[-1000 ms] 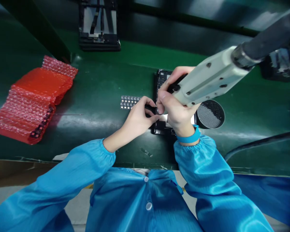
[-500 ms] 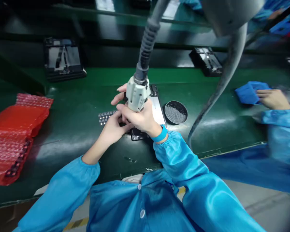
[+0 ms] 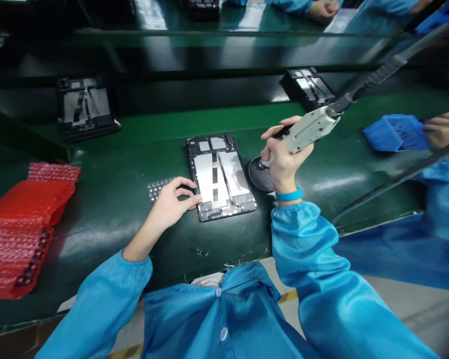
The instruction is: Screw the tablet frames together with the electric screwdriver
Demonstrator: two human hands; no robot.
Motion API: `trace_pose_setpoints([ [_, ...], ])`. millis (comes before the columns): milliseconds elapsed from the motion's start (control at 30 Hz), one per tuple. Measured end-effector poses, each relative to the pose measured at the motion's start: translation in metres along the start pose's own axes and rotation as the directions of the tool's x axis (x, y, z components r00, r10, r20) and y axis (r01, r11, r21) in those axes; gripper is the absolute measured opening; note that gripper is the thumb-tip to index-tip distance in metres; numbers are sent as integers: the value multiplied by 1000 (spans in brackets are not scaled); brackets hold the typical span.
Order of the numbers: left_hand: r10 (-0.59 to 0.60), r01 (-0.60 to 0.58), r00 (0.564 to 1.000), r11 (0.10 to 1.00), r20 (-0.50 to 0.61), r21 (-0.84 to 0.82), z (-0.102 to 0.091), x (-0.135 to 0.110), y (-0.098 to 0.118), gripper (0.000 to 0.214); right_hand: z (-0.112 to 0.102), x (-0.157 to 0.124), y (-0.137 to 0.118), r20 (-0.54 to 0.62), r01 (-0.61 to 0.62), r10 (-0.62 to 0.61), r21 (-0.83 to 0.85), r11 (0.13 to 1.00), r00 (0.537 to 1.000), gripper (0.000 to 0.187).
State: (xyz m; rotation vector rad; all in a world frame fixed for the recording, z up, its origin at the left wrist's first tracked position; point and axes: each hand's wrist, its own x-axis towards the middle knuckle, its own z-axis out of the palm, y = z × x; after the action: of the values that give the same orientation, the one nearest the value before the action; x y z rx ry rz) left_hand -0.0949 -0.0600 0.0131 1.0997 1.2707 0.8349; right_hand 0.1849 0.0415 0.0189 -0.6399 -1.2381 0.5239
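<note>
An opened tablet [image 3: 237, 174], with silvery plates, dark flex strips and a black frame, lies flat on the green bench. My left hand [image 3: 172, 199] grips its lower left edge, thumb on top and fingers along the side. Off to the right, my right hand [image 3: 286, 162] is wrapped round a pale electric screwdriver [image 3: 312, 130], its cable running up and right. The screwdriver's front end points down-left over a round black dish [image 3: 260, 177] of small screws. My right hand covers part of the dish, and the tip itself is hard to make out.
A sheet of small parts [image 3: 155, 189] lies beside my left hand. Red bubble-wrap bags [image 3: 30, 219] lie at the left. More opened tablets [image 3: 86, 107] stand stacked at the back. At the right, a co-worker's hand [image 3: 445, 129] touches a blue bin [image 3: 394, 133]; a cable hangs nearby.
My right hand has carried the screwdriver from above the tablet rightward to the dish, tilting it over. The tablet is now uncovered. My left hand stays at its left side.
</note>
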Motion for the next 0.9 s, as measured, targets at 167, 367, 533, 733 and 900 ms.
trace_pose_setpoints([
  [167, -10, 10, 1000, 1000, -15, -7, 0, -1, 2, 50, 3, -5, 3, 32, -39, 38, 14, 999, 999, 32],
  [367, -11, 11, 1000, 1000, -11, -9, 0, 0, 0, 50, 2, -4, 4, 49, -50, 49, 23, 998, 998, 35],
  [533, -3, 3, 1000, 1000, -11, -14, 1, -1, 0, 49, 4, -6, 3, 17, -69, 69, -26, 997, 997, 29],
  [733, 9, -9, 1000, 997, -6, -72, 5, 1, 2, 48, 5, 2, -12, 33, -82, 85, -77, 994, 996, 37],
  [900, -34, 38, 999, 995, 42, -96, 6, 6, 5, 41, 47, -2, -63, 20, -30, 30, -12, 999, 999, 26],
])
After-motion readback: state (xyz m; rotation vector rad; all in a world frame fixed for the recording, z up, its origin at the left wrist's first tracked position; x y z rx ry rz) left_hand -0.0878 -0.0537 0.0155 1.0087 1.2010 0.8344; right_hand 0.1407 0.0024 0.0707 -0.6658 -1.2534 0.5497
